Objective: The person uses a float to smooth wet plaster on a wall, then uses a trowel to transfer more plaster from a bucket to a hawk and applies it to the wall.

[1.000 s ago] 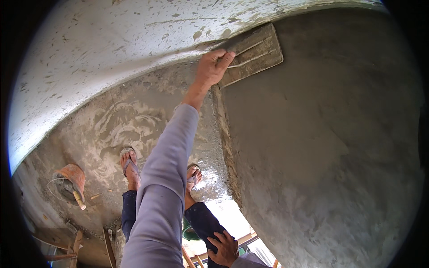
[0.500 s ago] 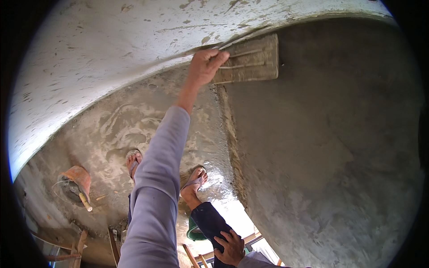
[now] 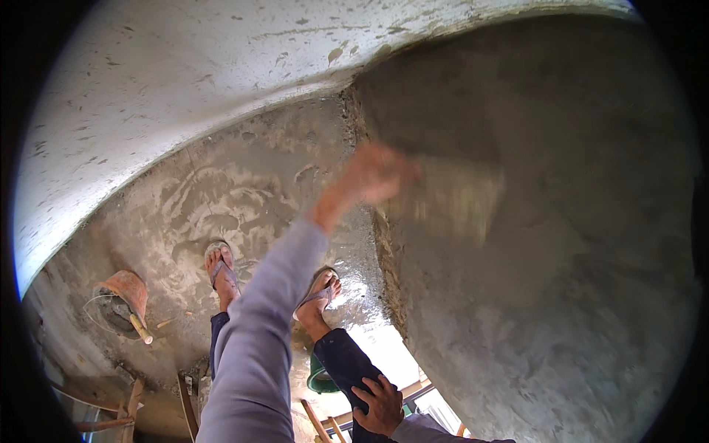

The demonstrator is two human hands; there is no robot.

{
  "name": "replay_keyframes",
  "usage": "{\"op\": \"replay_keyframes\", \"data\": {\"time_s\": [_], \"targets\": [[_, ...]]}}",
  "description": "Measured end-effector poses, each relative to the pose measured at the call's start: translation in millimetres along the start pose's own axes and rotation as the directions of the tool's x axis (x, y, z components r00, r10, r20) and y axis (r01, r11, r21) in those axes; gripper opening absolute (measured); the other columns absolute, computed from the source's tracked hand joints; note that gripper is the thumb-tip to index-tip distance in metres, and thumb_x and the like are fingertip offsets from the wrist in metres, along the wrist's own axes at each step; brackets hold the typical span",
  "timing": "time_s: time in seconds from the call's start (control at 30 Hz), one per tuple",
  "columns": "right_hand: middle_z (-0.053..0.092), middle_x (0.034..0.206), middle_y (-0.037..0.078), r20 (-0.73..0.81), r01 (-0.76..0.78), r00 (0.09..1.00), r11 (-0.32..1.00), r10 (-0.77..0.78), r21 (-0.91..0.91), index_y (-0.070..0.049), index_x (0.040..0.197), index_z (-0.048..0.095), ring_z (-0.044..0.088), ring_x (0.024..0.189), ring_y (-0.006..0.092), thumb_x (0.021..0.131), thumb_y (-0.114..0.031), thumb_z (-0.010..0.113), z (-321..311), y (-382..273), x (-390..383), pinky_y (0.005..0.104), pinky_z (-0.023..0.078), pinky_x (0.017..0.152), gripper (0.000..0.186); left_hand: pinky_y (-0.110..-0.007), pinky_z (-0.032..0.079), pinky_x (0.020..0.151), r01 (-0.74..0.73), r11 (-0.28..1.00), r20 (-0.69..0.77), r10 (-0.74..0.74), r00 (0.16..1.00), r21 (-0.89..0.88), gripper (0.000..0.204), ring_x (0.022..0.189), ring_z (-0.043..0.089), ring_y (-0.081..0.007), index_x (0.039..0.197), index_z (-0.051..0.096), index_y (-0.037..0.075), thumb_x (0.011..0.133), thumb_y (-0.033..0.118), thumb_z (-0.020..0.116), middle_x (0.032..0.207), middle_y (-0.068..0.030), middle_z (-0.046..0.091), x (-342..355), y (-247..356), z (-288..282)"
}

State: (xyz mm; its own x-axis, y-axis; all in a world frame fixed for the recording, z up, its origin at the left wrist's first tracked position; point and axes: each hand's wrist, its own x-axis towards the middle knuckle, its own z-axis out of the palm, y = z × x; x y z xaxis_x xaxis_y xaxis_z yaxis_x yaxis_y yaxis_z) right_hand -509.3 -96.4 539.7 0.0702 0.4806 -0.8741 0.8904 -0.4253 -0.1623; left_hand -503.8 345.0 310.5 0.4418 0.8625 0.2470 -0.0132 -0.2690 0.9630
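My left hand point(image 3: 377, 173), smeared by motion, is closed around a rectangular plastering float point(image 3: 465, 198). The float is blurred too and lies over the dark grey cement surface point(image 3: 576, 244), just right of that surface's rough edge. Its handle is hidden by my fingers. Low in the view, my right hand point(image 3: 380, 406) rests on my dark trouser leg point(image 3: 346, 360) near the knee, fingers spread and holding nothing.
An orange bucket point(image 3: 127, 288) with grey mortar and a wooden-handled tool point(image 3: 140, 330) stands at left on the wet, smeared floor point(image 3: 258, 166). A mortar-spattered white wall point(image 3: 162, 88) curves across the top. A green bucket point(image 3: 319, 378) and wooden pieces point(image 3: 127, 413) are near the lower edge.
My left hand has drawn the float from the white wall's foot toward me and slightly right, turning it a little. My right hand stays on the leg.
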Motion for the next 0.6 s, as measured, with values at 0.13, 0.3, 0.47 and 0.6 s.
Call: {"op": "replay_keyframes", "data": {"time_s": [0.13,0.3,0.47,0.6], "targets": [[0.051,0.141,0.01,-0.007,-0.031,0.999,0.999,0.031,0.022,-0.022,0.125,0.068,0.035,0.136,0.0423,0.074,-0.035,0.069,1,-2,0,0.0624,0.034,0.104,0.053,-0.04,0.056,0.077,0.441,0.894,0.195,-0.421,0.886,-0.074,0.029,0.084,0.07,-0.0232,0.101,0.078,0.016,0.091,0.041,0.067,0.098,-0.0074,0.075,-27,35,-8],[0.052,0.14,0.01,0.008,-0.03,1.0,1.0,0.03,0.001,-0.021,0.124,0.069,0.036,0.135,0.0424,0.073,-0.034,0.07,-10,-4,4,0.0609,0.035,0.105,0.053,-0.037,0.053,0.07,0.451,0.887,-0.237,-0.462,0.854,-0.101,0.032,0.075,0.068,-0.0202,0.091,0.079,0.012,0.09,0.041,0.066,0.084,-0.009,0.074,31,-66,-50],[0.053,0.139,0.011,-0.053,0.013,0.999,0.999,-0.011,0.042,-0.02,0.124,0.069,0.037,0.134,0.0426,0.071,-0.032,0.071,-9,0,1,0.0587,0.034,0.106,0.054,-0.033,0.048,0.055,0.289,0.957,-0.298,-0.279,0.913,-0.011,0.03,0.054,0.059,-0.0166,0.087,0.077,0.007,0.091,0.033,0.062,0.069,-0.0044,0.068,82,-103,-48],[0.053,0.139,0.011,-0.031,-0.008,0.999,0.998,0.009,0.057,-0.02,0.123,0.07,0.037,0.135,0.0424,0.071,-0.032,0.071,-6,2,-1,0.0588,0.033,0.107,0.053,-0.035,0.048,0.054,0.524,0.808,-0.132,-0.57,0.811,-0.27,0.028,0.05,0.055,-0.0148,0.091,0.074,0.004,0.093,0.027,0.058,0.063,-0.0041,0.063,71,-64,-30]]}}
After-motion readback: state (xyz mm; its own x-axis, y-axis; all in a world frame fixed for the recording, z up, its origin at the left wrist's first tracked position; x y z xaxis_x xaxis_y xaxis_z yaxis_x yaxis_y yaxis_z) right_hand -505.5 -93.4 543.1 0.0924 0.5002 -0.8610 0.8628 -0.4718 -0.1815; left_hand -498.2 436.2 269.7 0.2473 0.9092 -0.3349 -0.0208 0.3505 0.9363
